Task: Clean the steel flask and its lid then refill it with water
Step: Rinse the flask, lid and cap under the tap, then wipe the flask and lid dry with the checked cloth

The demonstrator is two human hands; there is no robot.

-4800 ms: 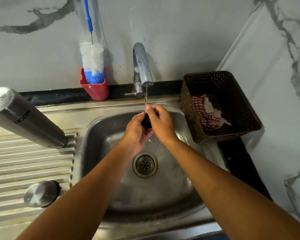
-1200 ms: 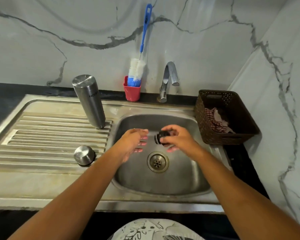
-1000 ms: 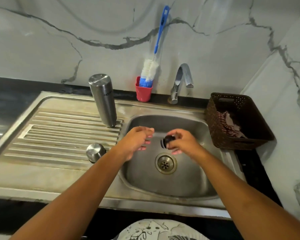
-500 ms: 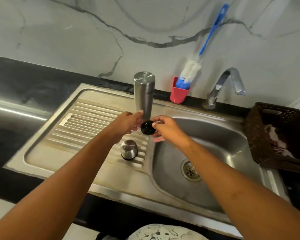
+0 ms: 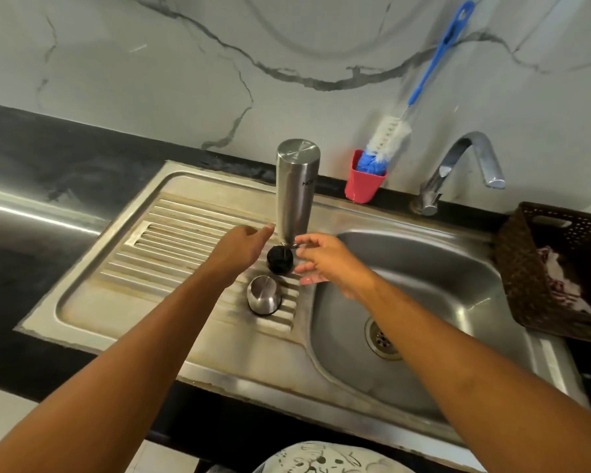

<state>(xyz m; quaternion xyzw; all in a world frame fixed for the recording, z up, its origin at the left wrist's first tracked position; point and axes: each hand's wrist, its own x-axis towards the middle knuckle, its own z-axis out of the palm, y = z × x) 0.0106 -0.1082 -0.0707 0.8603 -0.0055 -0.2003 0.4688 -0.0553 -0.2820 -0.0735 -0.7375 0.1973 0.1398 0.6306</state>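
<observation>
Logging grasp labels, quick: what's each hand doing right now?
Left hand: open, fingers straight beside the flask, holding nothing.
Right hand: open, fingers spread beside the black stopper, not gripping it.

Steel flask (image 5: 296,192) brushed, satin; steel cap (image 5: 263,295) the same; stopper (image 5: 279,259) matt black plastic; sink (image 5: 440,268) dull stainless, stained; tap (image 5: 464,158) glossy chrome; basket (image 5: 526,268) perforated brown plastic; cup (image 5: 364,186) smooth red plastic.
</observation>
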